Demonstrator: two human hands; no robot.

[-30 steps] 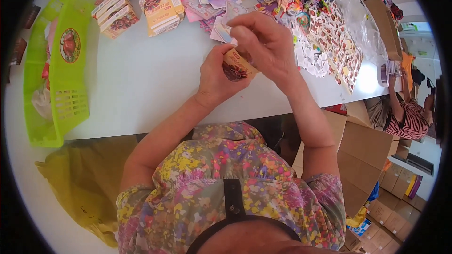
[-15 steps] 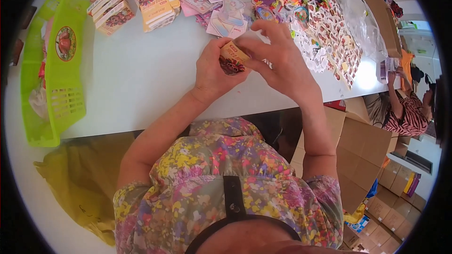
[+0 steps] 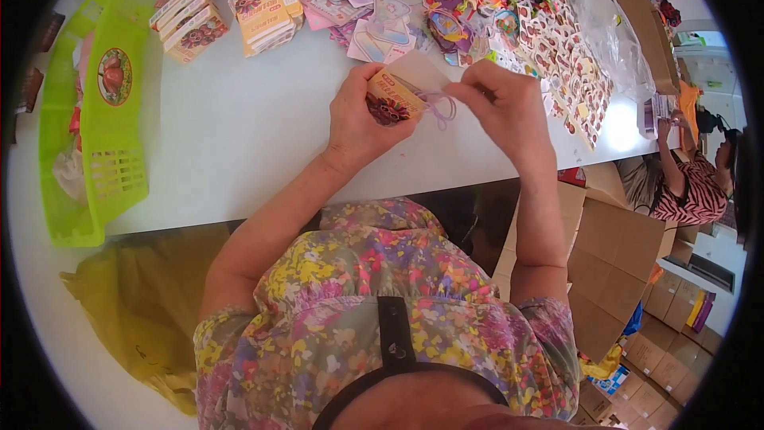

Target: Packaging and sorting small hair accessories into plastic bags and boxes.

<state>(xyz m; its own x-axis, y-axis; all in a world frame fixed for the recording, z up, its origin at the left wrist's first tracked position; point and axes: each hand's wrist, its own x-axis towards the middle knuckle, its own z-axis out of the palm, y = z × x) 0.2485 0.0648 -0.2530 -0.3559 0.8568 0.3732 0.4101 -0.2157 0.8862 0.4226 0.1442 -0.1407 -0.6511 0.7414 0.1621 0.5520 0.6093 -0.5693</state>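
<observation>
My left hand [image 3: 358, 111] is closed around a small yellow-orange printed carton [image 3: 392, 98], holding it tilted above the table. A pale flap [image 3: 422, 73] stands up at the carton's open end. Beside that end, my right hand [image 3: 503, 103] is closed in a pinch. From its fingertips a thin lilac cord [image 3: 442, 114] hangs in loops, close to the carton's opening. Whether the cord's other end reaches into the carton I cannot tell. Just beyond my hands lie pastel printed cards [image 3: 380, 36].
Flat yellow cartons [image 3: 267, 12] are stacked at the far left, beside several filled-out cartons [image 3: 189, 28]. A green basket [image 3: 119, 127] stands at the left edge. Colourful trinkets [image 3: 469, 0] and small stickers [image 3: 561, 72] cover the far right. Another person [image 3: 688, 187] works at the right.
My right hand has moved right, away from the carton's opening, and the looped lilac cord now shows at its fingertips. The carton's pale flap has come into view. My left hand keeps its hold.
</observation>
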